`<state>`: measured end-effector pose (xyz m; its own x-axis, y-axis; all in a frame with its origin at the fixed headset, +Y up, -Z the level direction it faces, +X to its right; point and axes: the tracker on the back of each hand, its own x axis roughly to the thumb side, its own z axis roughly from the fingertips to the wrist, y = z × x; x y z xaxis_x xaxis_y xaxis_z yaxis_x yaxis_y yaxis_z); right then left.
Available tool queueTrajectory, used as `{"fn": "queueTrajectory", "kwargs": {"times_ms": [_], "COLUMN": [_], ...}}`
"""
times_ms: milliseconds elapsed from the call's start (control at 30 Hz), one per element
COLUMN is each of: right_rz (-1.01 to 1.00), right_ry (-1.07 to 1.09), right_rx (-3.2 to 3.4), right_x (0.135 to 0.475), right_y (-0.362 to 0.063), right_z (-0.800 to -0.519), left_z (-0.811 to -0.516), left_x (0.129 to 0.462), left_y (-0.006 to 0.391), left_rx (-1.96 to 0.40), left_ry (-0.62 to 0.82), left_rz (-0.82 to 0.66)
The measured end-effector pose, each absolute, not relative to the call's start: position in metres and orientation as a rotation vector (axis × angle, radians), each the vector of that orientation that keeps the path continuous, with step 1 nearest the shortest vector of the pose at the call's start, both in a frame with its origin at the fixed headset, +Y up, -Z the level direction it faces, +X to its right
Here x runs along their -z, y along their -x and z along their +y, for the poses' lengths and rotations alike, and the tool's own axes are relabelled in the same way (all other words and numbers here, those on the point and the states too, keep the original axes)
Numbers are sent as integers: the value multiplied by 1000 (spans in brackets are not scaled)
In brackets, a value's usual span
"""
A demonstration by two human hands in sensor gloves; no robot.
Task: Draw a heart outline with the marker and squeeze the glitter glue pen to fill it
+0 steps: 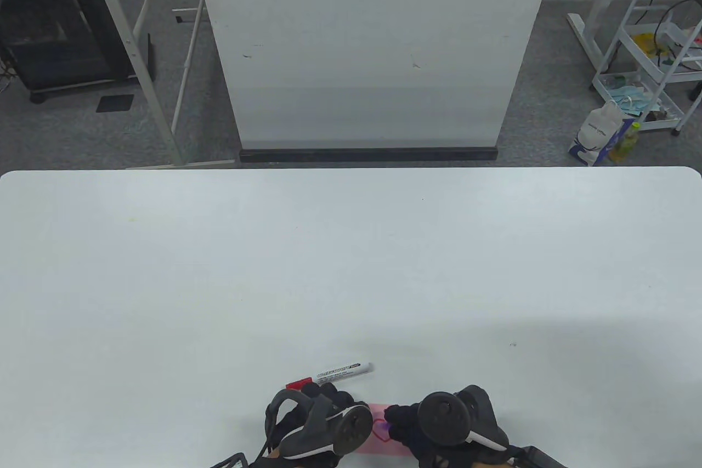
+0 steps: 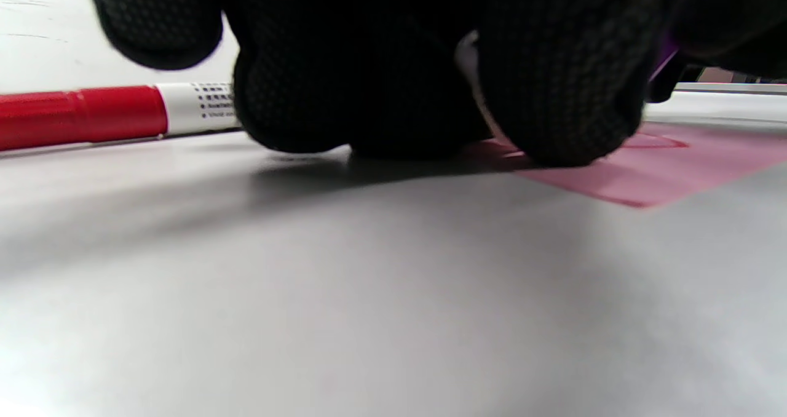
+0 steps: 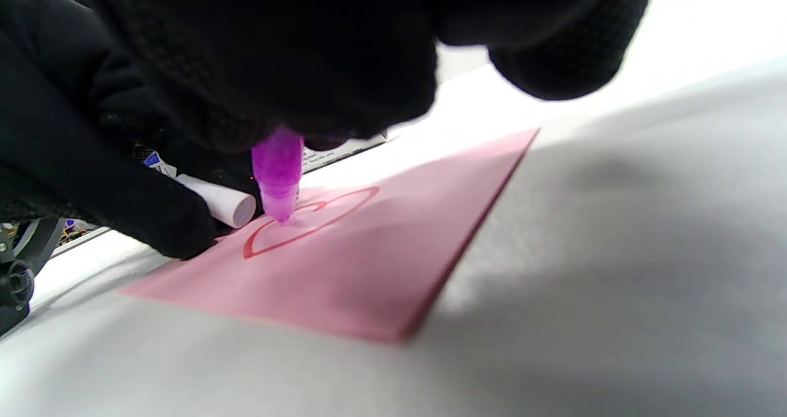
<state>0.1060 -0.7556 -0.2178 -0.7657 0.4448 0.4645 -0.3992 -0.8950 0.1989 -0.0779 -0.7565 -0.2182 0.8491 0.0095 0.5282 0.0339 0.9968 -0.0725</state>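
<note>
A pink paper (image 1: 378,445) lies at the table's near edge, with a red heart outline (image 3: 335,211) drawn on it. My right hand (image 1: 403,424) grips a purple glitter glue pen (image 3: 278,171) upright, its tip touching the paper inside the heart's upper lobe. My left hand (image 1: 329,407) rests at the paper's left edge with a fingertip (image 3: 178,232) on the paper (image 3: 381,269). Its curled fingers (image 2: 553,97) hold a short white cap (image 3: 224,205). The red-capped white marker (image 1: 334,374) lies on the table just beyond the left hand, also visible as the marker (image 2: 92,117) in the left wrist view.
The white table (image 1: 351,270) stretches far ahead and to both sides. Past its far edge stand a white panel (image 1: 373,45), a black cabinet (image 1: 55,34) on the left and a white cart (image 1: 652,67) on the right.
</note>
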Motion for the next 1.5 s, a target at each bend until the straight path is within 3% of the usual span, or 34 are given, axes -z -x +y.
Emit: {"fn": "queueTrajectory", "kwargs": {"times_ms": [1500], "right_rz": [42], "right_ry": [-751], "right_rx": [-2642], "right_x": [216], "right_y": [-102], "right_z": [-756], "left_z": [-756], "left_x": [220], "left_y": [79], "left_rx": [9], "left_ry": [87], "left_rz": [-559]}}
